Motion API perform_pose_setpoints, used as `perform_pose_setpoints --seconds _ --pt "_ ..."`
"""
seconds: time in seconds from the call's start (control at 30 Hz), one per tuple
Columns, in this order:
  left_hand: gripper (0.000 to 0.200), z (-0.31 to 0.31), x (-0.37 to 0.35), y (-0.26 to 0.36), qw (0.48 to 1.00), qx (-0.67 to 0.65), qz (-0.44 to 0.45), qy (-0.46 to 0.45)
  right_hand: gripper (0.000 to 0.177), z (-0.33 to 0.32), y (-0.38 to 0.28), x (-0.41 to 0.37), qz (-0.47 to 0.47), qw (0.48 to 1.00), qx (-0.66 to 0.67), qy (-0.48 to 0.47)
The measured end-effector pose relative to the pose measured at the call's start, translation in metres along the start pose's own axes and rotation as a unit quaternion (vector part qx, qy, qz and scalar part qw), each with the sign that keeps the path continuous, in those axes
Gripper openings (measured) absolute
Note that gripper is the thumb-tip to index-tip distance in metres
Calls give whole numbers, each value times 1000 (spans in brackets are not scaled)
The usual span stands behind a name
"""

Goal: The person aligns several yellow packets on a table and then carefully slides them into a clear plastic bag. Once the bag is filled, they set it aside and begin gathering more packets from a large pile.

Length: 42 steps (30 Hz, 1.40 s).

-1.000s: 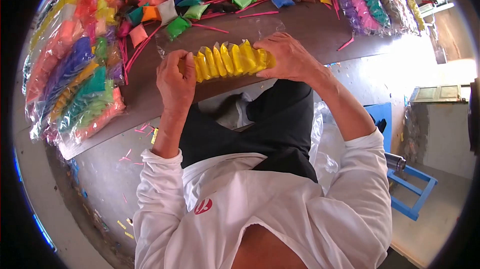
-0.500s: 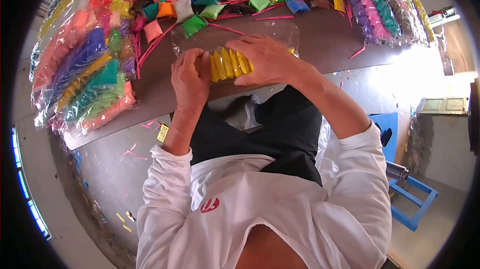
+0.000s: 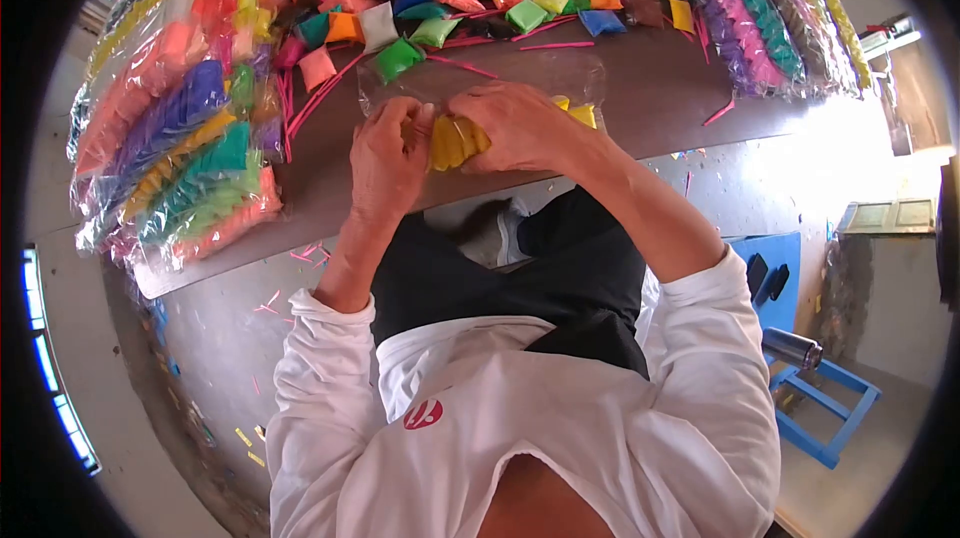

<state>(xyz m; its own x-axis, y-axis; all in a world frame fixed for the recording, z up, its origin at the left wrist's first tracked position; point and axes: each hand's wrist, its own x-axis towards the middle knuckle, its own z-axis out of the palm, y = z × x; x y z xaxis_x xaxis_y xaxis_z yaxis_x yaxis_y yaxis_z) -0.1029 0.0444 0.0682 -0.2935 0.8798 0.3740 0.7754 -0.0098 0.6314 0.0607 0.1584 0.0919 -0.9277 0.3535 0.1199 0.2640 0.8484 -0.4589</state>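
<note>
A row of small yellow packets (image 3: 458, 143) in a clear plastic bag (image 3: 520, 68) lies between my hands at the table's near edge. My left hand (image 3: 392, 153) is closed at the left end of the row, thumb and fingers pinching there. Curled over the right part of the row, my right hand (image 3: 520, 128) covers some of the packets. More yellow packets (image 3: 580, 113) show inside the bag, just beyond the right hand. The bag's far part spreads flat on the brown table (image 3: 660, 88).
Loose colourful packets (image 3: 400, 58) and pink ties (image 3: 460, 68) lie beyond my hands. Filled bags are stacked at the left (image 3: 190, 138) and the right (image 3: 750, 28). A blue stool (image 3: 830, 418) with a metal flask (image 3: 792, 346) is at the lower right.
My right hand has shifted slightly left over the row, covering more of it. More yellow packets now show to its right. The whole view has shifted a little.
</note>
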Motion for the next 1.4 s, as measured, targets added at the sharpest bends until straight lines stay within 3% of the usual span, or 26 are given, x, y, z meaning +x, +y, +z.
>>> perform_pose_setpoints --seconds 0.1,0.3,0.4,0.5,0.8,0.9,1.1,1.4 --pt "21 -3 11 8 997 28 67 7 49 5 5 1 -14 1000 2 12" --pt "17 9 13 7 996 8 72 -44 50 -20 1 -1 66 994 32 -86" --pt "19 4 8 8 987 66 125 -79 52 -23 31 -19 -14 994 21 103" --pt "20 0 7 11 992 13 67 -104 48 -49 31 -29 84 992 89 5" --pt "21 -4 15 11 990 2 55 -130 29 -26 29 -32 6 997 82 10" --pt "23 -6 16 9 988 -27 61 -141 30 -28 27 -27 22 996 72 -44" --pt "30 -13 16 5 982 -36 58 -173 26 -22 28 -19 61 993 102 7" --pt "37 -18 25 17 974 13 52 -220 22 -17 32 -14 48 994 96 34"
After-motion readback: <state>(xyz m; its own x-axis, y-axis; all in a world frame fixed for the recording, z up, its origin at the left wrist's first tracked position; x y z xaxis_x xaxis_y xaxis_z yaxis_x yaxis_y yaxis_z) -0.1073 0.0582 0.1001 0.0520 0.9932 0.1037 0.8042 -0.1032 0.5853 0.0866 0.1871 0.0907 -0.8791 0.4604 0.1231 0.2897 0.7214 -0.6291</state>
